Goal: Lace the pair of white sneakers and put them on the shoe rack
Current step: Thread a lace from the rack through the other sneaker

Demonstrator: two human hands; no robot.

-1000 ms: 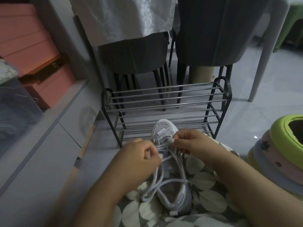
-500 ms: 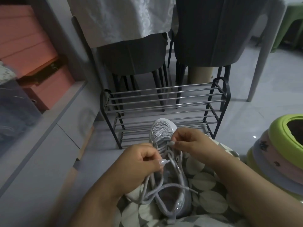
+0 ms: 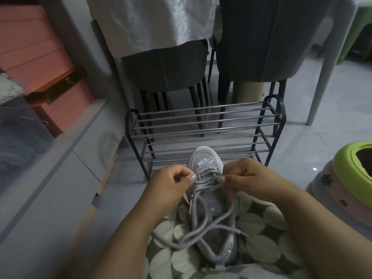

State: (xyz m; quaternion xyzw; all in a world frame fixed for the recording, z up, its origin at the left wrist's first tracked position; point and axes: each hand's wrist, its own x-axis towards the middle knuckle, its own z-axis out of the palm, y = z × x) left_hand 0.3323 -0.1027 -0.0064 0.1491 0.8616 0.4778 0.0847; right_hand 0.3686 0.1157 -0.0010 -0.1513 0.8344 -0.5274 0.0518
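One sneaker (image 3: 209,198) lies on the lap, toe toward the rack (image 3: 203,133), its lace (image 3: 203,228) looping loose over the opening. Both hands meet at the eyelets: the left hand (image 3: 171,184) pinches the lace at the left side, and the right hand (image 3: 247,178) pinches it at the right, fingers curled, wrists low.

Head-worn camera looks steeply down, close over the lap.

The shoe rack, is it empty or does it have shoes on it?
Empty, as far as shows. The shoe rack has only bare metal bars. The white sneaker lies on the person's lap, its front edge hiding a bit of rack.
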